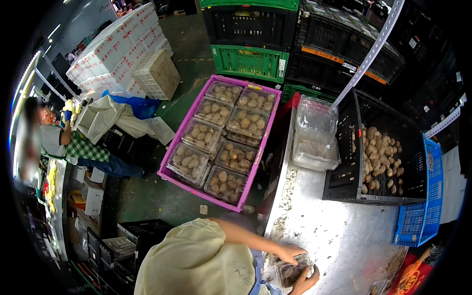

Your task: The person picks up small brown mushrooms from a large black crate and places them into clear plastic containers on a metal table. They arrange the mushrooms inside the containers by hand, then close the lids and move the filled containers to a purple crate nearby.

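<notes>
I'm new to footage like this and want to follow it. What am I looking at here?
There is no machine: a person works with two bare hands. The one picture comes from a wide fisheye camera on that person's head, looking down, so straight edges bend toward the rim. The left hand and right hand hold a clear plastic box with brown produce inside, over a metal table. On that table are a stack of clear containers, scattered dirt and a black crate of loose brown produce. Beyond the table, on the floor, a pink crate holds filled clear boxes.
</notes>
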Action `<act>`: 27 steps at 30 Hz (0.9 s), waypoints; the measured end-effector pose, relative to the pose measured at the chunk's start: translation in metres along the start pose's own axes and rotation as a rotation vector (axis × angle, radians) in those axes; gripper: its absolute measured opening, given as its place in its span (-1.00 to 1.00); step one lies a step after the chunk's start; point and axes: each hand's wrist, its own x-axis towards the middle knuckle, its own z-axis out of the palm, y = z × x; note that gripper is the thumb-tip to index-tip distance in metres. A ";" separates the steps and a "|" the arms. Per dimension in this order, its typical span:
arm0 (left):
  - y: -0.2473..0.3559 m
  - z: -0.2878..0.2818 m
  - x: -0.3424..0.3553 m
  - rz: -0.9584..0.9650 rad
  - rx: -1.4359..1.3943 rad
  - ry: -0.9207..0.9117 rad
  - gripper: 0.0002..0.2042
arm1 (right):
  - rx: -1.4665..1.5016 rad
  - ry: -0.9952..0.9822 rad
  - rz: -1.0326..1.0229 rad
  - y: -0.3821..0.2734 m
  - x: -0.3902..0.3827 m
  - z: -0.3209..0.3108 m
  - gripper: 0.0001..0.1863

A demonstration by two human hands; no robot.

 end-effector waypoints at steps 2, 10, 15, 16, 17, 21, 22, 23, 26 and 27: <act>0.006 -0.005 0.001 -0.029 -0.057 -0.035 -0.27 | -0.044 -0.019 -0.022 -0.016 0.002 -0.010 -0.50; -0.008 0.005 0.022 0.055 -0.280 -0.100 -0.22 | 0.082 -0.109 0.282 -0.043 -0.018 -0.021 -0.46; 0.027 0.001 0.002 -0.014 -0.140 -0.184 -0.34 | 0.398 -0.114 0.265 -0.058 -0.048 -0.014 -0.54; 0.013 0.004 0.009 -0.024 -0.124 -0.185 -0.34 | 0.462 -0.038 0.240 -0.050 -0.044 0.005 -0.61; 0.017 -0.007 0.001 -0.044 -0.120 -0.191 -0.32 | 0.520 0.028 0.226 -0.035 -0.044 0.026 -0.68; -0.027 0.017 0.019 0.222 0.082 -0.144 -0.57 | 0.495 0.039 0.311 -0.016 -0.063 0.031 -0.67; -0.016 0.018 0.009 -0.070 -0.309 -0.049 -0.61 | 0.383 0.059 0.268 -0.028 -0.058 0.023 -0.68; -0.018 0.009 0.009 -0.100 -0.335 -0.084 -0.60 | 0.431 0.104 0.166 -0.032 -0.056 0.022 -0.69; -0.007 -0.006 0.006 -0.111 -0.114 -0.055 -0.58 | 0.349 0.185 0.070 -0.032 -0.060 0.019 -0.74; -0.008 -0.003 0.002 -0.157 -0.143 -0.056 -0.56 | 0.321 0.228 0.091 -0.031 -0.069 0.020 -0.75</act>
